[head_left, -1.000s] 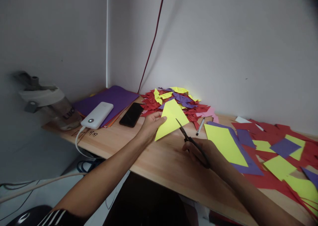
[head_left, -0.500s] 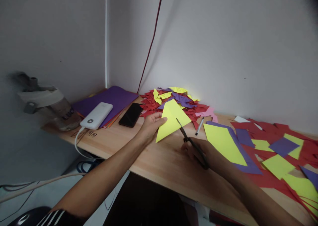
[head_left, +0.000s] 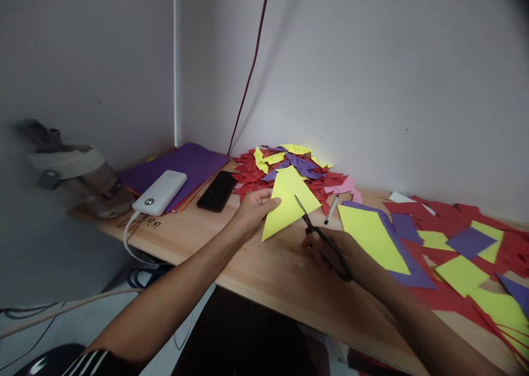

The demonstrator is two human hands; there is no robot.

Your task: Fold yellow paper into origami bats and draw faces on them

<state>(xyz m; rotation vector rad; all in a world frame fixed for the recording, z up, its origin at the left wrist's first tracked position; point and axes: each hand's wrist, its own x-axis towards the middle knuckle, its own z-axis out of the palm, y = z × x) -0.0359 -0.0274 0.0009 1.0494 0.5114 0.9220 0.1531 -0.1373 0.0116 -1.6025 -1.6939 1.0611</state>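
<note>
Pinched between the thumb and fingers of my left hand [head_left: 257, 209] is a yellow sheet of paper [head_left: 286, 198], raised above the wooden desk with a corner pointing down. My right hand [head_left: 326, 245] is closed around the handles of dark scissors [head_left: 309, 225]. The scissors' blades lie across the lower right edge of the yellow paper, tips over its middle. Whether one blade passes behind the sheet is hard to see. Behind the paper rises a heap of folded red, purple and yellow paper pieces [head_left: 297, 161].
A black phone [head_left: 217, 191], a white power bank [head_left: 160, 193] on purple sheets [head_left: 185, 158] and a clear bottle [head_left: 99, 183] stand left. A pen [head_left: 332, 209] lies near the scissors. To the right are stacked yellow sheets [head_left: 370, 235] and scattered red, purple and yellow cut pieces [head_left: 471, 243].
The yellow paper and my left hand have shifted slightly right. The scissors have moved a little right with my right hand, their blades still at the paper.
</note>
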